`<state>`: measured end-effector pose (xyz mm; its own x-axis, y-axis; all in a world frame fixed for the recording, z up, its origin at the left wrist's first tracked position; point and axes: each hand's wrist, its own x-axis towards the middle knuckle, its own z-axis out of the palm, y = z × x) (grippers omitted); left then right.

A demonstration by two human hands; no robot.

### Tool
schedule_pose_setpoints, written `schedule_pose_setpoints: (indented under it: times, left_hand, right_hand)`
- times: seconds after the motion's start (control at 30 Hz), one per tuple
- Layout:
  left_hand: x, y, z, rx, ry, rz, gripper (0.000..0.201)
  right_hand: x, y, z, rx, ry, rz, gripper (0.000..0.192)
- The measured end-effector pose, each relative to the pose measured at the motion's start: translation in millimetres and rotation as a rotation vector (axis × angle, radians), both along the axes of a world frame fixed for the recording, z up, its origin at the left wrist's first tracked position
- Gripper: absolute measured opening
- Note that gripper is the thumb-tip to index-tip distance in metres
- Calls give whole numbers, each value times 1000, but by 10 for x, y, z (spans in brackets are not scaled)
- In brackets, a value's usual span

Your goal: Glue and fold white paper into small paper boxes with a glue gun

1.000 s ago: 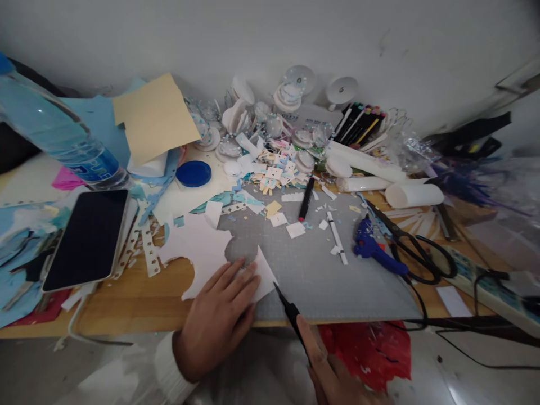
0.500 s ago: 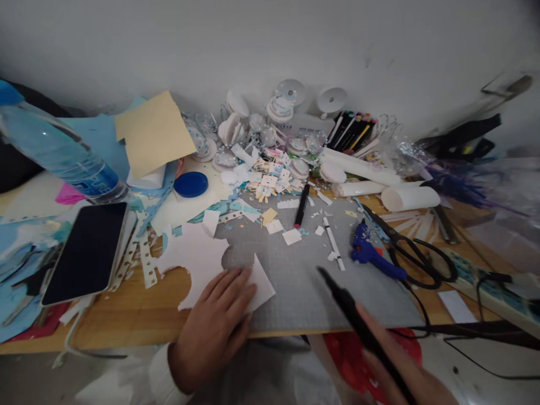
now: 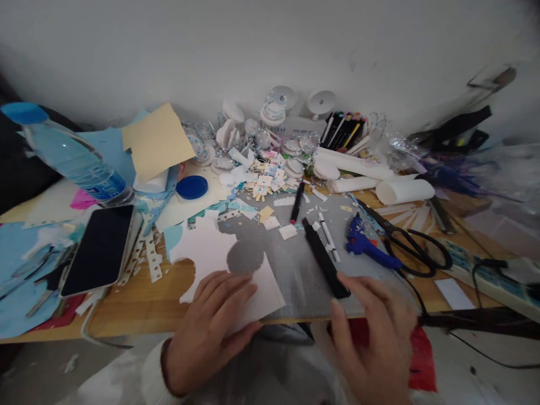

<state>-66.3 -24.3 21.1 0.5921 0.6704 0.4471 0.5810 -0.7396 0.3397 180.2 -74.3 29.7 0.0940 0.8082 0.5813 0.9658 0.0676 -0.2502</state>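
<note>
A white paper sheet [image 3: 264, 298] with rounded cut-outs lies at the front of the grey cutting mat [image 3: 287, 264]. My left hand [image 3: 215, 326] rests on it, fingers stretched over the paper and thumb apart at the front edge. To the right, a black utility knife [image 3: 323, 259] lies slanted on the mat. My right hand [image 3: 375, 332] is just beside its near end, slightly blurred, with thumb and fingers apart and nothing held. Beyond the knife lie a white pen [image 3: 329, 236] and a black marker [image 3: 297, 202].
A blue glue gun [image 3: 367, 244] and black scissors [image 3: 415, 250] lie on the right. Left are a phone [image 3: 101, 247], a water bottle [image 3: 84, 163] and a blue lid [image 3: 192, 187]. Paper scraps and small cut-outs [image 3: 265, 180] crowd the back. The table's front edge runs below my hands.
The black utility knife was in my right hand and now lies on the mat, let go. My left thumb has spread away from the fingers. The view has shifted slightly.
</note>
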Motion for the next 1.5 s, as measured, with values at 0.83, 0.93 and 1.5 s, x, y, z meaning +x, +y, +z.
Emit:
schedule_pose_setpoints:
  times: [0.83,0.93,1.5]
  left_hand:
    - [-370,2,480,274,132,-225,30]
    - [-517,77,540,297,240,-185,30]
    - [-728,2240,882,238,344,375,54]
  right_hand:
    - [-68,101,285,-809,1321,591,45]
    - [71,122,275,-593,1503,524,43]
    - [-415,312,-360,-753,1479,356,57]
